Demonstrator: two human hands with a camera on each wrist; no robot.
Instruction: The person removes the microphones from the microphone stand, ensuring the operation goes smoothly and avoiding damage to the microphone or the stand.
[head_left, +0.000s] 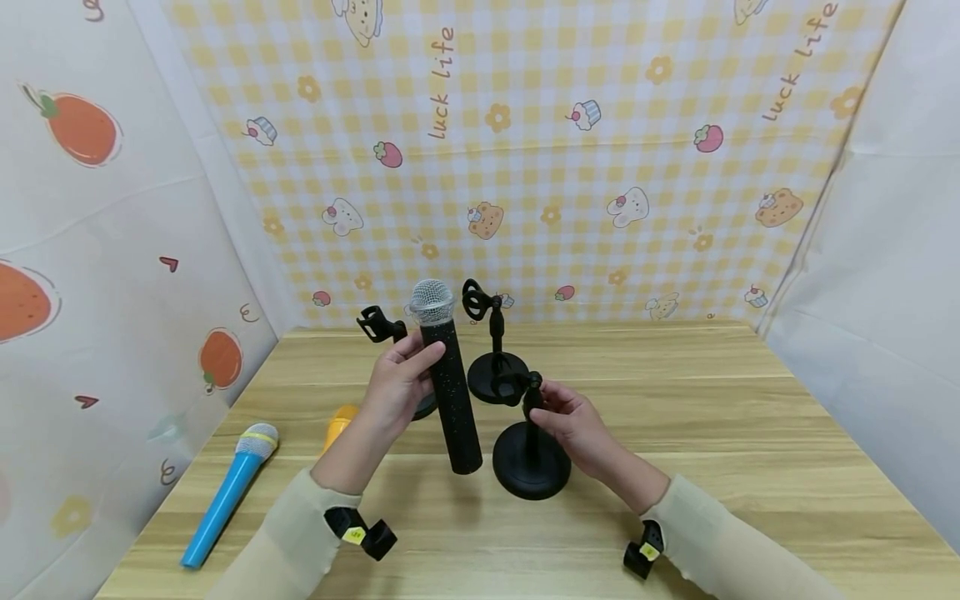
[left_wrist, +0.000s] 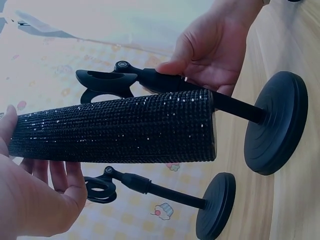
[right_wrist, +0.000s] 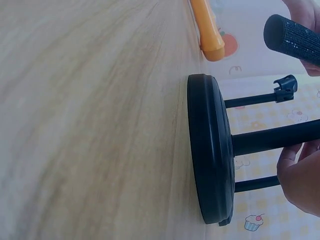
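Note:
In the head view, my left hand [head_left: 401,379] grips a black glittery microphone [head_left: 453,400] with a silver mesh head, held up off the table and slightly tilted. Its studded handle also spans the left wrist view. My right hand [head_left: 581,421] pinches the upright post of the nearest black microphone stand [head_left: 532,467], whose round base sits on the table. That stand's clip is beside the microphone's lower half, with nothing in it. A second black stand [head_left: 497,367] is upright just behind. Partly hidden by my left hand is a third stand [head_left: 378,325].
A blue microphone [head_left: 228,500] lies on the wooden table [head_left: 675,400] at the left. An orange microphone [head_left: 341,421] lies partly behind my left forearm. A patterned cloth [head_left: 525,167] hangs along the table's back edge, and white cloth [head_left: 885,275] hangs at the right.

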